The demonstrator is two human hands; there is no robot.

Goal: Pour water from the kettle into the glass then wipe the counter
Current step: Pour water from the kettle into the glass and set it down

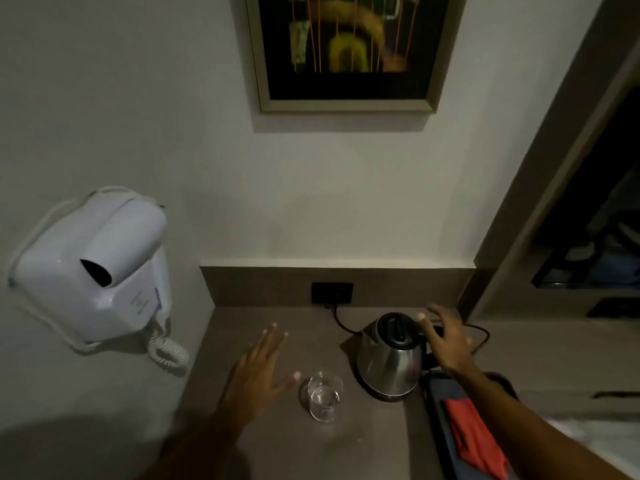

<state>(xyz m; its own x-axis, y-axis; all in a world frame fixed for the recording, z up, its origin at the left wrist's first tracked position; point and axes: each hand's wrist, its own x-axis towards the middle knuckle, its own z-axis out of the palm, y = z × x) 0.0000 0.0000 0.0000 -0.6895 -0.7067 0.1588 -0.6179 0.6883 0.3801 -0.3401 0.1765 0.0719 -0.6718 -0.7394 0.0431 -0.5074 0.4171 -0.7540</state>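
A stainless-steel kettle (391,358) with a black lid and black base stands upright on the grey-brown counter (277,445), toward its far right, its cord running to a dark wall socket (332,293) behind it. A clear glass (323,396) stands just near-left of the kettle, and a red cloth (474,441) lies on a dark tray (436,427) at the near right. The right hand (446,341) is spread open at the kettle's handle side, gripping nothing, with its thumb by the lid; the left hand (258,372) hovers flat and open, fingers splayed, left of the glass and holding nothing.
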